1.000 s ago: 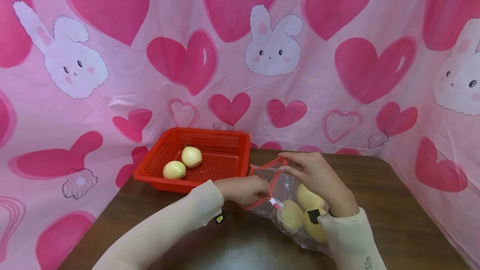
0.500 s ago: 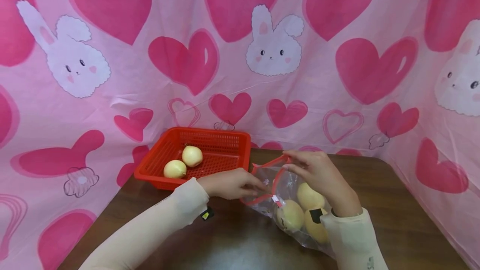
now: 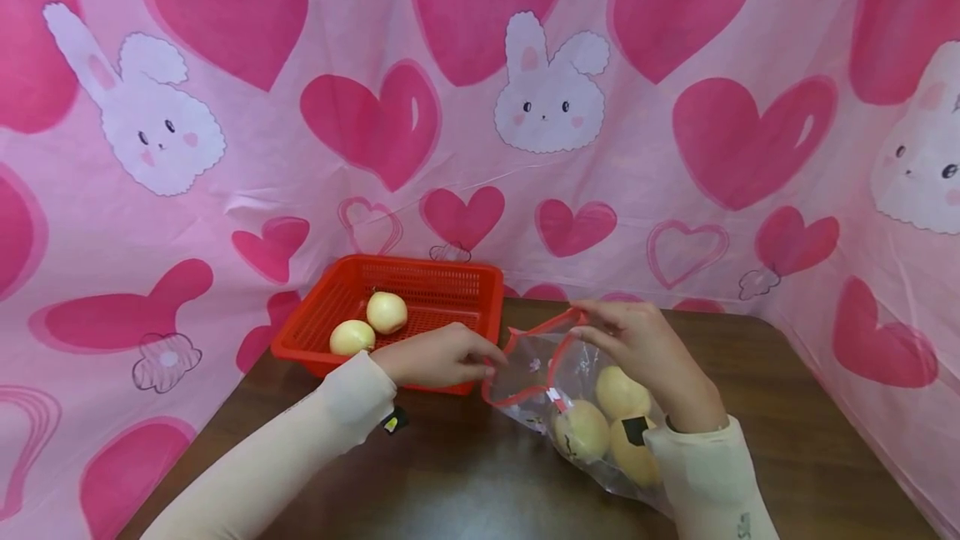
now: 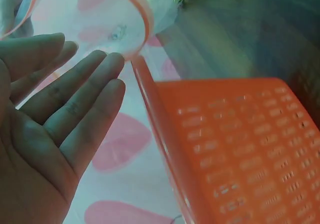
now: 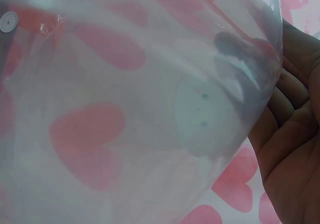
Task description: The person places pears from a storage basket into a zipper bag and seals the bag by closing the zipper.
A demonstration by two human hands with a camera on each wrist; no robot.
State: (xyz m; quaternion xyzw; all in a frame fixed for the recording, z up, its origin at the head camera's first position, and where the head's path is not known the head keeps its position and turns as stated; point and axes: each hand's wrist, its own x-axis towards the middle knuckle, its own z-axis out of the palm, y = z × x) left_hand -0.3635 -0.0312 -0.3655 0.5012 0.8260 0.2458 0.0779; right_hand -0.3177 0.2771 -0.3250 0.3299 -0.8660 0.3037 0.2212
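Note:
A clear zip bag (image 3: 525,365) with a red-edged mouth lies tilted on the table, its mouth open toward the left. Several pale yellow round fruits, pears or apples, are inside; one fruit (image 3: 582,432) sits lowest in front. My right hand (image 3: 637,348) pinches the upper rim of the bag between thumb and fingers; the right wrist view shows the clear plastic beside that hand (image 5: 295,114). Just left of the bag's mouth is my left hand (image 3: 442,355), holding nothing, its fingers loosely extended. In the left wrist view its fingers (image 4: 92,109) are spread apart.
A red plastic basket (image 3: 495,298) with slotted walls stands at the back left. Two pale fruits lie in it, one fruit (image 3: 387,312) behind the other fruit (image 3: 352,338). The wooden table (image 3: 465,482) ends against a pink heart-and-rabbit curtain (image 3: 465,140).
My left hand has come out of the bag's mouth and moved left toward the basket, with nothing in it. The right hand keeps its pinch on the rim.

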